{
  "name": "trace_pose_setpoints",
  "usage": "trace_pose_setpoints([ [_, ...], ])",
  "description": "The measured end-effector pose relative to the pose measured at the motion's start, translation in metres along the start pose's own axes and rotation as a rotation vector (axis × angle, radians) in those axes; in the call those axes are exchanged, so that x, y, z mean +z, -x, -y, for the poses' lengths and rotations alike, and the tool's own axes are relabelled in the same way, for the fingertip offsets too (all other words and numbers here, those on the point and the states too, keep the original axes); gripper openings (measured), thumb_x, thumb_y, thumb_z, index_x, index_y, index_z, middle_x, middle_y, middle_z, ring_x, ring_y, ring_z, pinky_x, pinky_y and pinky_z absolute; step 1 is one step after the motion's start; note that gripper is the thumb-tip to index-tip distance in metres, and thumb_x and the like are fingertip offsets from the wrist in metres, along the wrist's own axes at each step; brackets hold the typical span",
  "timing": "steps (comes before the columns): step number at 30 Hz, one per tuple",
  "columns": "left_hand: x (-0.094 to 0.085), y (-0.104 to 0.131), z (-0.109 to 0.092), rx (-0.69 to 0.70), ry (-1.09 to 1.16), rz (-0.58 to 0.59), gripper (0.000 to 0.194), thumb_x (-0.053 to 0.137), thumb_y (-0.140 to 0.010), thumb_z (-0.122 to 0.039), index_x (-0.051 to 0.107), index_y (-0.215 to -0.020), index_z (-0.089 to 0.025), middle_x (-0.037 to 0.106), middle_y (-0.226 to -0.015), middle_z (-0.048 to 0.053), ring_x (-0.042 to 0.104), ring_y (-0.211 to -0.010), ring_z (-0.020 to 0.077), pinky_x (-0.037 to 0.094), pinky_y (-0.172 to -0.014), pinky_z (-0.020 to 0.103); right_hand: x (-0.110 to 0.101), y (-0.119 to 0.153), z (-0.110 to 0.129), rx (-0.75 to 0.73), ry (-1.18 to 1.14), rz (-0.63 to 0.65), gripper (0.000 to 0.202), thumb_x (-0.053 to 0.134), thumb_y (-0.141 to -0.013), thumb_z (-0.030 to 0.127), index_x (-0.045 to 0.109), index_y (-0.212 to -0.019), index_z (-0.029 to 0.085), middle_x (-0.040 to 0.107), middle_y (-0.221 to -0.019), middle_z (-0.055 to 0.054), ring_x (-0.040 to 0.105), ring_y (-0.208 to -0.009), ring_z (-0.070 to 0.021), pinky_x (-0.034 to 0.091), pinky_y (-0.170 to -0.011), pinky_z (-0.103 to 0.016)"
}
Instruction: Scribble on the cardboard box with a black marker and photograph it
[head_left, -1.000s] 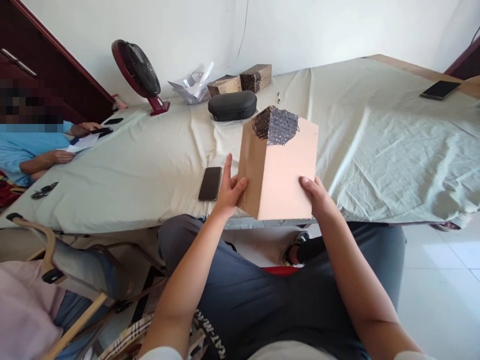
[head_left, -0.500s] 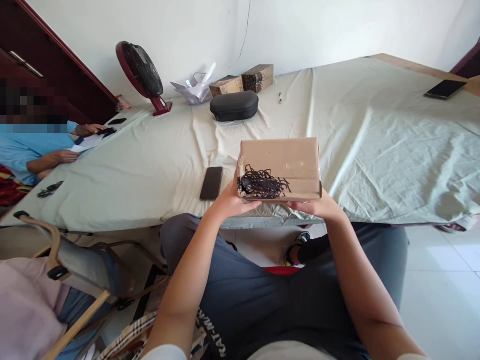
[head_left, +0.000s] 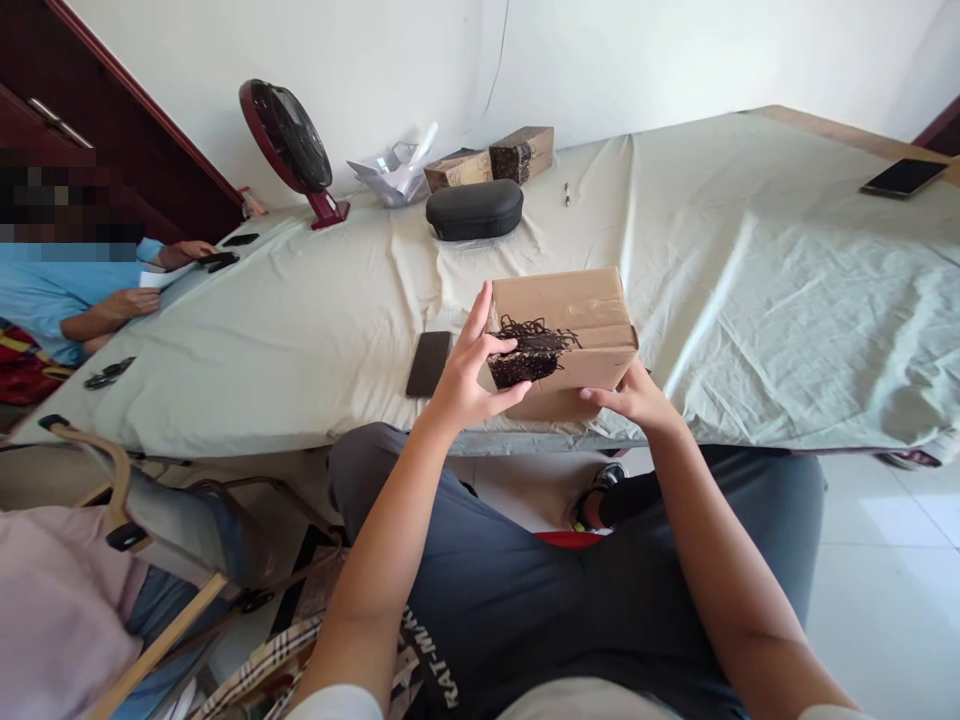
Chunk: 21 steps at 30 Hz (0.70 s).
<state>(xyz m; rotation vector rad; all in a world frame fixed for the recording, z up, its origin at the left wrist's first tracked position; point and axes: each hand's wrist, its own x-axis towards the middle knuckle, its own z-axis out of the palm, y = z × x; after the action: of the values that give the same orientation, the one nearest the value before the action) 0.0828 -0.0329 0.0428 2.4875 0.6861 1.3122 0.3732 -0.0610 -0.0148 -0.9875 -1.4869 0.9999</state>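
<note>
A brown cardboard box (head_left: 559, 300) with black scribble over its left front edge is held at the table's near side, its front face tilted toward me. My left hand (head_left: 469, 375) grips the left end, with one finger across the scribbled part and the thumb along the lower front. At the lower right corner my right hand (head_left: 637, 398) has hold of it, thumb on the front and the other fingers hidden behind. Just left of the box, a dark phone (head_left: 429, 364) lies flat on the cloth.
Beyond the box are a black zip case (head_left: 475, 210), smaller cardboard boxes (head_left: 459, 170), a clear plastic container (head_left: 394, 180) and a red fan (head_left: 289, 140). Another phone (head_left: 904, 178) lies far right. At the left sits a person in a blue sleeve (head_left: 45, 290); a chair (head_left: 142, 500) stands nearer.
The box has tipped so more of its front face shows. My left hand has shifted up its left end, fingers now visible on the scribbled area; my right hand stays at the right corner.
</note>
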Motion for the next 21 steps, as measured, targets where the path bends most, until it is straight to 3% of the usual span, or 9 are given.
trace_pose_setpoints([
  [6, 0.015, 0.008, 0.006, -0.106, -0.148, -0.129, 0.067, 0.088, -0.08, -0.053, 0.055, -0.133, -0.029, 0.024, -0.181, 0.016, 0.027, -0.169, 0.0428, 0.031, -0.132, 0.069, 0.002, -0.002, -0.018, -0.012, 0.032, 0.001, 0.119, 0.095, -0.07, 0.069, 0.04, -0.168, 0.03, 0.059, -0.16, -0.017, 0.04, -0.162, -0.0468, 0.031, -0.133, -0.07],
  [11, 0.013, 0.0, -0.001, -0.111, -0.209, -0.185, 0.041, 0.077, -0.087, -0.061, 0.067, -0.108, -0.028, 0.034, -0.179, 0.007, 0.018, -0.171, 0.0426, 0.012, -0.138, 0.07, 0.012, -0.004, -0.029, 0.0, 0.024, 0.011, 0.108, 0.094, -0.065, 0.074, 0.056, -0.152, 0.023, 0.065, -0.15, -0.02, 0.05, -0.153, -0.0482, 0.035, -0.13, -0.071],
  [14, 0.007, -0.001, -0.002, -0.089, -0.195, -0.185, 0.043, 0.071, -0.091, -0.066, 0.07, -0.112, -0.029, 0.032, -0.181, 0.004, 0.018, -0.171, 0.0425, 0.006, -0.139, 0.069, 0.017, -0.004, -0.032, 0.016, -0.002, -0.025, 0.113, 0.092, -0.063, 0.079, 0.054, -0.153, 0.023, 0.064, -0.153, -0.021, 0.053, -0.151, -0.0479, 0.04, -0.128, -0.068],
  [18, -0.004, 0.006, 0.014, -0.191, -0.097, -0.298, 0.07, 0.061, -0.089, -0.084, 0.064, -0.135, -0.032, 0.032, -0.18, 0.008, 0.023, -0.17, 0.0402, 0.016, -0.138, 0.063, 0.02, -0.004, -0.034, 0.061, -0.019, -0.036, 0.121, 0.09, -0.061, 0.082, 0.048, -0.159, 0.024, 0.063, -0.157, -0.02, 0.053, -0.151, -0.0478, 0.041, -0.127, -0.067],
  [21, -0.017, 0.01, 0.035, -0.386, -0.035, -0.482, 0.068, 0.062, -0.092, -0.08, 0.06, -0.138, -0.03, 0.051, -0.166, 0.012, 0.041, -0.161, 0.0346, 0.035, -0.132, 0.055, 0.019, -0.004, -0.035, 0.072, -0.022, -0.039, 0.119, 0.09, -0.063, 0.082, 0.049, -0.159, 0.025, 0.063, -0.157, -0.019, 0.051, -0.153, -0.0476, 0.039, -0.129, -0.067],
])
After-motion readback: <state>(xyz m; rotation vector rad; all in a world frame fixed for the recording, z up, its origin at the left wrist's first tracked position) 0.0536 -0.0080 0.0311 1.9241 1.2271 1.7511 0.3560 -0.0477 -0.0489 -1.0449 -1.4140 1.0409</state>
